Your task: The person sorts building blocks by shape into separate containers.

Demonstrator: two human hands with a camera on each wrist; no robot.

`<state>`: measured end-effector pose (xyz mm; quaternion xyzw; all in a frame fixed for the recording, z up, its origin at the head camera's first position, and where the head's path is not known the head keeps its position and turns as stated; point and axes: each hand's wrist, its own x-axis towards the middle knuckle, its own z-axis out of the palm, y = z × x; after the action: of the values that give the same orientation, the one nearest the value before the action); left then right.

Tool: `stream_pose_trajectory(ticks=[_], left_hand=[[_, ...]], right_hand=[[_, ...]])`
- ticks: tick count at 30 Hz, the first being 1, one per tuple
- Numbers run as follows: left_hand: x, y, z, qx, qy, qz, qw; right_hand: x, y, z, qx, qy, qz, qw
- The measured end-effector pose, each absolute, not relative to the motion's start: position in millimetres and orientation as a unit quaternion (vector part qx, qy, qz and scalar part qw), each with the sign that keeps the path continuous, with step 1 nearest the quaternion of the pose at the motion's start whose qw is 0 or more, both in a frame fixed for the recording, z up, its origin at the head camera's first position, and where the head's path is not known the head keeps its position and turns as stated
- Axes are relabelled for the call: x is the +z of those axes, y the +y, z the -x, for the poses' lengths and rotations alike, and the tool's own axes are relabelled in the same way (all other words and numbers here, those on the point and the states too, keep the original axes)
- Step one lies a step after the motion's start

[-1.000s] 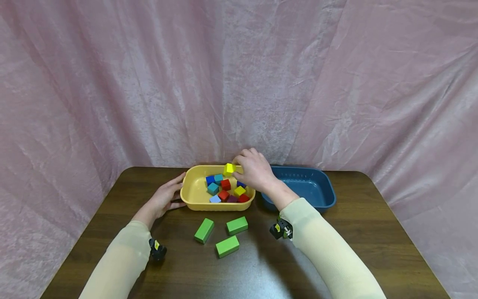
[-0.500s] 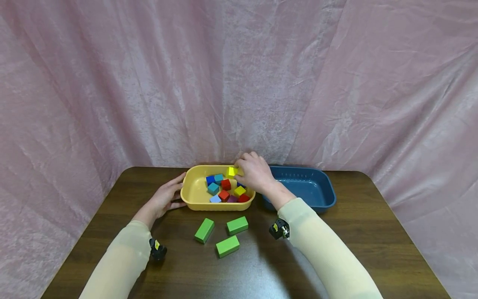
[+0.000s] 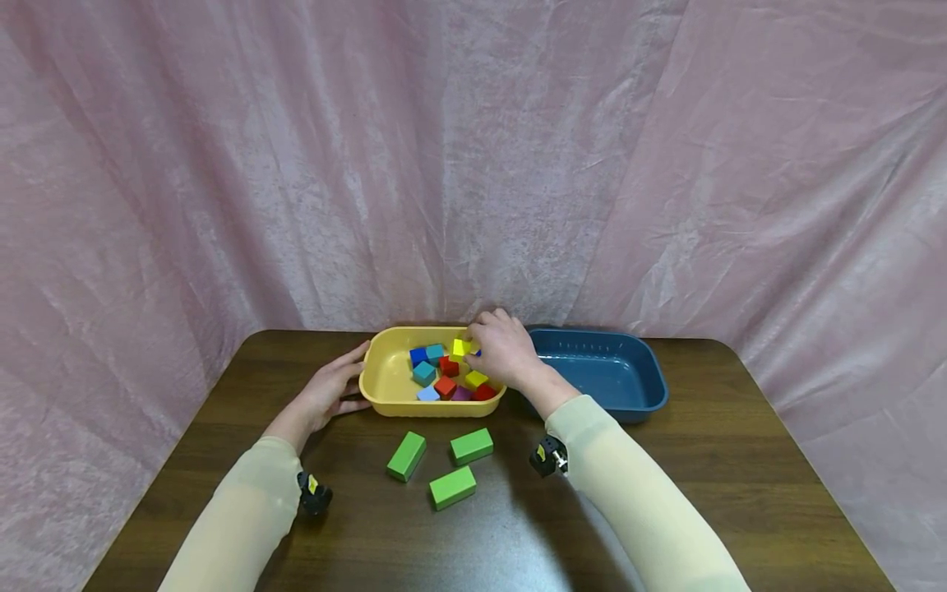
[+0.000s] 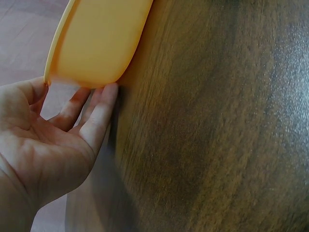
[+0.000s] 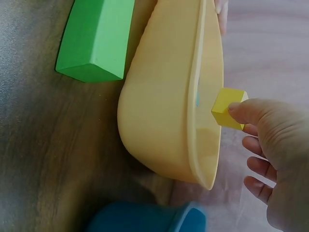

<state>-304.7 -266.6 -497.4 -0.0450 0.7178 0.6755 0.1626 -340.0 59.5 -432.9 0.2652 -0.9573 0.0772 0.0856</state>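
A yellow plastic basin [image 3: 429,409] holds several small cubes in red, blue, teal, yellow and purple. My right hand [image 3: 503,349] is over its right end, pinching a yellow cube [image 5: 224,108] between thumb and fingers. In the right wrist view that cube shows by the basin's far rim; whether it touches the cubes below I cannot tell. My left hand [image 3: 325,390] touches the outside of the basin's left end with spread fingers, and in the left wrist view the fingertips [image 4: 110,89] meet the lower wall [image 4: 96,77].
To the right stands a blue basin [image 3: 654,395], partly behind my right forearm. Three green blocks [image 3: 453,488] lie on the brown wooden table [image 3: 370,543] in front of the yellow basin. A pink curtain [image 3: 473,164] hangs behind the table.
My right hand has come down and slightly toward me, carrying the yellow cube lower into the yellow basin. The left hand stays at the basin's left end.
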Motion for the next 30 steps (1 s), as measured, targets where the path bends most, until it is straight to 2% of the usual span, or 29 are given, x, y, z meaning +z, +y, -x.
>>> stream_pose_trajectory(ticks=[16,30], left_hand=[[-496,-263,303,0.674,0.717,0.057,0.167],[-497,-265,305,0.672,0.719,0.046,0.17]], right_hand=[[-437,60,337,0.106,-0.959,-0.254,0.068],[-423,82,327,0.122,-0.951,-0.265,0.101]])
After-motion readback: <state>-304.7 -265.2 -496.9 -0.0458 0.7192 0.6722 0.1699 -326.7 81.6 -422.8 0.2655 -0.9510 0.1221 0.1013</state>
